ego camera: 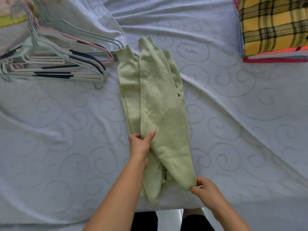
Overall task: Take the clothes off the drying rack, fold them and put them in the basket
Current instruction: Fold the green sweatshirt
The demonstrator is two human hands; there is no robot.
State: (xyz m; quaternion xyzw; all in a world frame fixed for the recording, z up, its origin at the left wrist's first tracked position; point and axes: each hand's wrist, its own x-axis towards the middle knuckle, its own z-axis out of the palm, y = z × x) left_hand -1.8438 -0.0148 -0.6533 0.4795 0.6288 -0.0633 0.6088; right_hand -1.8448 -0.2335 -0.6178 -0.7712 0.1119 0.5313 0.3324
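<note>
While the green garment [155, 104] lies lengthwise on the bed sheet [66, 130], I see my left hand [141, 144] gripping its left edge and my right hand [204, 187] pinching its near end.

Soft, even light, bright and slightly bluish; shadows are faint. The wide lens bends the edges; the hangers [50, 64] look blurred.
</note>
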